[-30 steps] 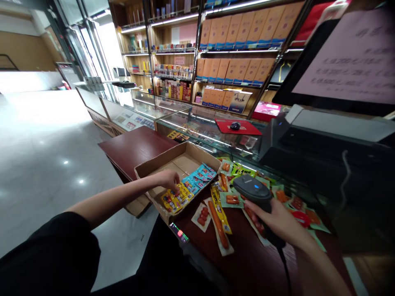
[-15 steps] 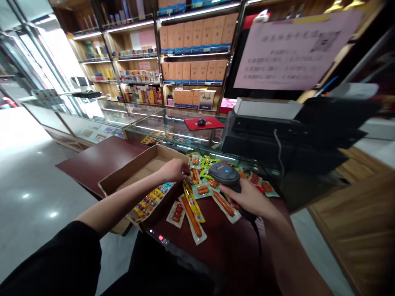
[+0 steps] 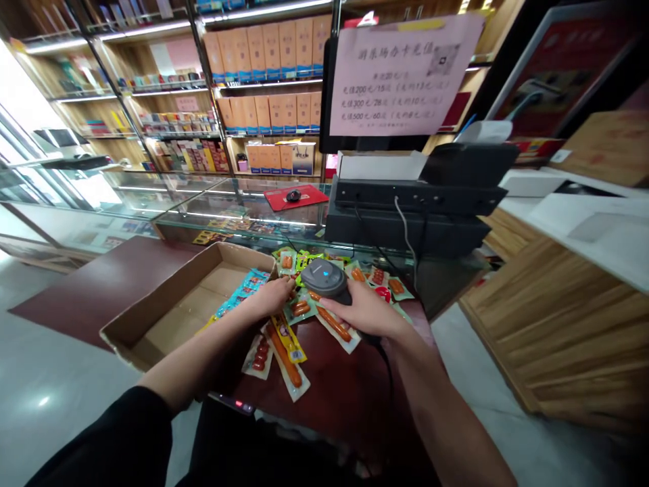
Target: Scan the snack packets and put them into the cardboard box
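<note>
My right hand is wrapped round the handle of a dark grey barcode scanner, which shows a blue light on top and hangs over a pile of packaged sausages. My left hand is closed at the pile's left side, by the box edge; its fingertips are partly hidden, and I cannot make out what is in them. Nearer me lie a long sausage pack, a yellow snack packet and a small pack of red sausages. Another sausage pack lies under the scanner.
An open cardboard box with blue and yellow packets stands on the dark red table. Behind are a glass counter, a mouse on a red mat, and a black register unit. The scanner's cable trails down.
The view has swung right, so the scene sits further left. Blue packets in the box now show beside my left forearm. My right hand still holds the scanner over the pile.
</note>
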Demonstrator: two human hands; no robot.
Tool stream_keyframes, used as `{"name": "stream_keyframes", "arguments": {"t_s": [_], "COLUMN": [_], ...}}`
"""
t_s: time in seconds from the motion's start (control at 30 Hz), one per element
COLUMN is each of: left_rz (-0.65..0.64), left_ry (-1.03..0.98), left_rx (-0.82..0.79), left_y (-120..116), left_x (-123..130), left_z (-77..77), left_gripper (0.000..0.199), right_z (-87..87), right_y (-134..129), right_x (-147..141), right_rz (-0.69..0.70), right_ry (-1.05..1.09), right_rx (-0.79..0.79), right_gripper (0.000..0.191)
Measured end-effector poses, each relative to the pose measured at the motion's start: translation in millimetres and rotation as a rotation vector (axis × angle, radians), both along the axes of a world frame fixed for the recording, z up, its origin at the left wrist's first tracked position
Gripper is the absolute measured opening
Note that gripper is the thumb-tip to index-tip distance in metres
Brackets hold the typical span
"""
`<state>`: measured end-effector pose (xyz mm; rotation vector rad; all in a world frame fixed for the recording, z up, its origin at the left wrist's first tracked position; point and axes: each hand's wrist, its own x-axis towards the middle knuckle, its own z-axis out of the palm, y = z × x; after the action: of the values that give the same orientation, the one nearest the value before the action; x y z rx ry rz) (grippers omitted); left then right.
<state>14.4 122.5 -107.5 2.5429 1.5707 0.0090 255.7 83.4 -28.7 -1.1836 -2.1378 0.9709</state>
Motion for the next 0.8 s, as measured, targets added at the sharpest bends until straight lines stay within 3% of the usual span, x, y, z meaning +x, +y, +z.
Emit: {"name": "stream_keyframes", "arguments": {"t_s": [0.27,0.4,0.53,0.67,0.8], "left_rz": [0.024,0.044,0.063,0.157,0.358], "left_ry": [0.175,0.142,0.055,-0.231,-0.778], "left_rx": [0.047,-0.006,-0.076,-0.064,-0.166], "left_y": [-10.3,-10.3,-12.0,-10.5,-3.9], "left_x": [4.1,4.0,-0.4,-9.9,-15.6], "left_z": [6.7,9.1,20.6,41.2,50.8], "left_gripper": [0.028,0.034,0.028,0.021,0.033], "right_z": [0.2,0.8,0.5,0.7,-0.7], "right_y": [2.7,1.9,2.1,3.7,5.0], "right_x": [6.5,7.1,6.6,7.4,7.3], "right_rz": [-0.009,-0.014,-0.023,-0.025,-0.044], "right_ry": [-0.029,-0.032,-0.019,-0.006,-0.01], "right_rx": [-0.068,-0.134,-0.168,-0.142,-0.135], "right_gripper": [0.028,0.03,0.032,0.031,0.033]}}
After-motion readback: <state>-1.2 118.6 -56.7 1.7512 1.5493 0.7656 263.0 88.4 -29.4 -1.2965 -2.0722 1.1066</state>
